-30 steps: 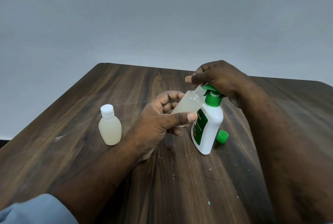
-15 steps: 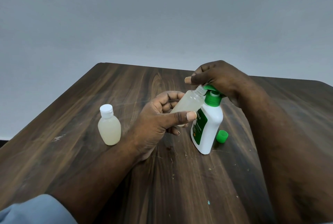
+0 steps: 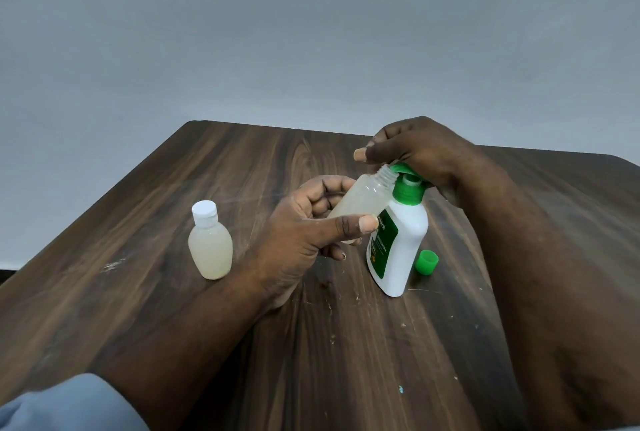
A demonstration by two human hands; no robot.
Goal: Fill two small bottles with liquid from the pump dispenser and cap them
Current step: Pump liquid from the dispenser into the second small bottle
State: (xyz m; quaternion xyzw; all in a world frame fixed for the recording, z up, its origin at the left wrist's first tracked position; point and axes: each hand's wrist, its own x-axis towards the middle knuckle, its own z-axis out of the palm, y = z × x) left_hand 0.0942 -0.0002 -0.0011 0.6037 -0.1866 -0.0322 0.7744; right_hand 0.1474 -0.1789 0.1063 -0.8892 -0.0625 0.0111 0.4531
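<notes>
The pump bottle [image 3: 403,257] was white, with a green pump top [image 3: 408,193] and a green label [image 3: 382,243] with white letters. Just right of the pump bottle was a bright green cap [image 3: 426,261]. At the pump bottle's top, the open bottle [image 3: 363,200] was clear, with pale, cloudy cream inside. Well left of the pump bottle, the capped bottle [image 3: 210,252] showed the same pale cream and had a white cap [image 3: 205,213]. The table [image 3: 242,160] under the pump bottle was dark brown with long wood stripes and a tiny blue-green speck [image 3: 401,389]. The wall [image 3: 311,32] behind was plain grey. The sleeve [image 3: 69,406] was light blue.
</notes>
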